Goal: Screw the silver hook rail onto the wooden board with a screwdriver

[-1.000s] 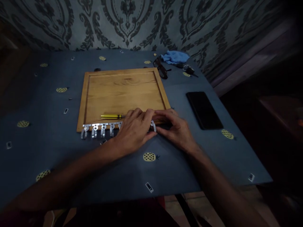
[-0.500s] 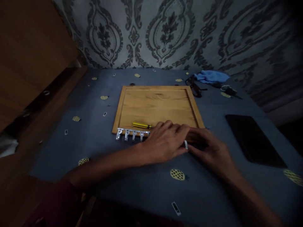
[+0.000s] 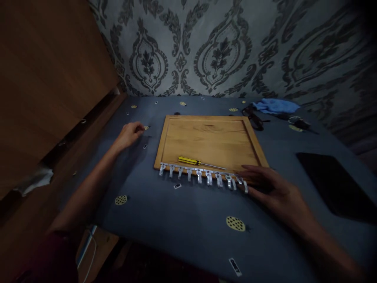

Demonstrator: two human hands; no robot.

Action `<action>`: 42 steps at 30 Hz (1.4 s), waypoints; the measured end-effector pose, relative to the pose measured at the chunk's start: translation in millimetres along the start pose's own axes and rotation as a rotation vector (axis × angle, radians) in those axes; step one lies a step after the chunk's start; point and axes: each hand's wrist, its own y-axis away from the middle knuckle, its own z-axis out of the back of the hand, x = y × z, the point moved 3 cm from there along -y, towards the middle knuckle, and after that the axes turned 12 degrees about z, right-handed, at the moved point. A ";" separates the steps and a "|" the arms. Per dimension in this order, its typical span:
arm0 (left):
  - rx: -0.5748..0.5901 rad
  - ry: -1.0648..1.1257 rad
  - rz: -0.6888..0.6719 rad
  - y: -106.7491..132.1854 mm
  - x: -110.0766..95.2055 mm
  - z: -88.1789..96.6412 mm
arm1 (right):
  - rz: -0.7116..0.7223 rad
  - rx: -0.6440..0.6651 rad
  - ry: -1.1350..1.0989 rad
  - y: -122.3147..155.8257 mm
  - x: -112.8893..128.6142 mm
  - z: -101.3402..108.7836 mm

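Note:
A wooden board [image 3: 206, 137] with a raised frame lies on the bed-like blue patterned cloth. Along its near edge runs a metal hook rail [image 3: 199, 171] with several hooks hanging over the side. My right hand [image 3: 278, 192] grips the rail's right end against the board's corner, thumb by the last hook and fingers on top. A yellow and black screwdriver [image 3: 190, 160] rests on the board just behind the rail. Left of the board, my left hand [image 3: 128, 135] hovers low, fingers bent but apart, beside a tiny screw-like piece [image 3: 149, 136].
A black flat tablet-like object [image 3: 332, 184] lies to the right. At the back right are a blue cloth [image 3: 276, 105] and dark glasses [image 3: 255, 118]. A wooden cabinet [image 3: 53, 70] borders the left side, and a patterned wall covering [image 3: 182, 47] stands behind.
My left hand has left the rail and moved left and away from me, near the tiny piece. The right hand stays at the rail's end. The view has shifted slightly left.

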 end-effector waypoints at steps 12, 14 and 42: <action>0.015 -0.057 -0.137 14.1 21.8 -37.9 | 0.016 -0.013 0.022 -0.6 1.3 1.0; -0.009 -0.069 -0.140 15.2 23.4 -41.6 | 0.030 -0.010 0.025 -0.4 -0.4 0.9; 0.091 -0.447 -0.052 -17.5 7.4 -42.7 | 0.076 -0.011 -0.033 3.6 -3.9 -2.4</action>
